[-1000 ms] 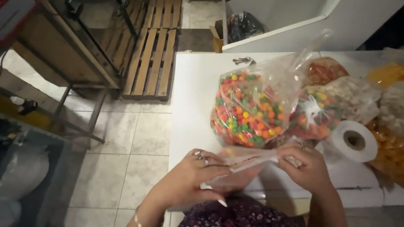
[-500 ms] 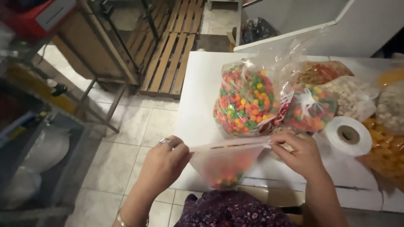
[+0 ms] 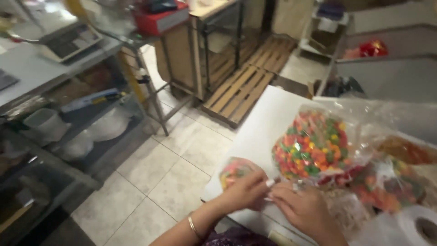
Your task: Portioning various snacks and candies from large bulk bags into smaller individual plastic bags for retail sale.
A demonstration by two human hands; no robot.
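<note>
- My left hand [image 3: 246, 190] is curled up, with its fingers [image 3: 268, 183] bent in and pinching.
- My right hand [image 3: 302, 207] sits just beside it, fingertips touching my left ones.
- My left arm has a thin bangle at the wrist.

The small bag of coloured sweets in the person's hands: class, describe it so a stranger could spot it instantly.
Find the white table; at its near-left edge both hands meet. The left hand grips the small bag, far smaller than the big bag of similar sweets beside it.
</note>
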